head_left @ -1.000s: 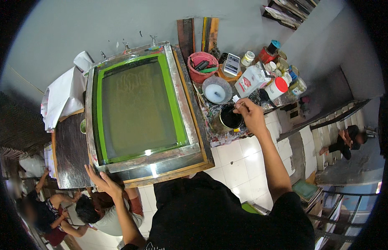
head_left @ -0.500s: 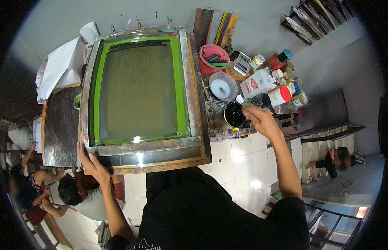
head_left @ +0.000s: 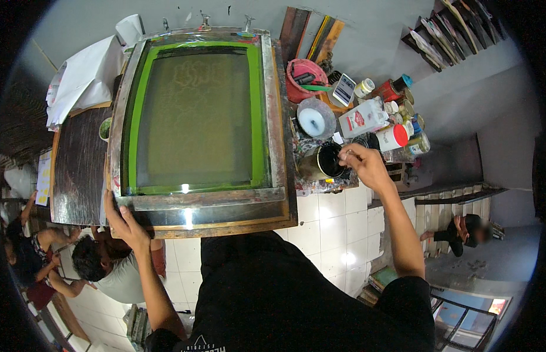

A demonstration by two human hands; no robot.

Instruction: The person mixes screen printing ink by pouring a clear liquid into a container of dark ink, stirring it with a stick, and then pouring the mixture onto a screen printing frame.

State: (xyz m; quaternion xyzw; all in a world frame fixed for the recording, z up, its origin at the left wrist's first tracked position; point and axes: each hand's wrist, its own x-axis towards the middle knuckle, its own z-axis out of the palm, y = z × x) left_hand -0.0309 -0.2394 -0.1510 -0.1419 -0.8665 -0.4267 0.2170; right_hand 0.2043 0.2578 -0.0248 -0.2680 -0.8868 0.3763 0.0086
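Room: grey wall (head_left: 167, 13), white tiled floor (head_left: 332, 234).

Left grip (head_left: 129, 227): released, fingers extended; set against the near left corner of the board (head_left: 243, 222), not closed round it.

Screen (head_left: 196, 126): lying on the board, directly beyond the left grip; green border, dull metal frame, faint pale pattern toward its far end.

Right grip (head_left: 367, 167): pinched closed at the pot's near right rim; whether anything is held between the fingers cannot be told.

Pot (head_left: 309, 167): open, black inside; right of the screen, just left of the right grip, the fingertips over its rim. Stands on a stained side worktop (head_left: 327, 187).

Dark worktop (head_left: 79, 176): left of the screen, with a green-filled cup (head_left: 105, 128) beside the frame and white paper (head_left: 85, 79) farther back.

Beyond the pot, in order: bowl (head_left: 332, 113) with whitish contents; white bottle (head_left: 362, 116); red-lidded jar (head_left: 392, 136); phone (head_left: 344, 89), tilted; pink bucket (head_left: 294, 87) holding dark and green items; assorted tins (head_left: 406, 107).

Against the wall: wooden slats (head_left: 295, 32), leaning; rack (head_left: 446, 41), upper right, filled with thin flat pieces.

Others: two people, lower left; one seated person (head_left: 459, 233), far right.
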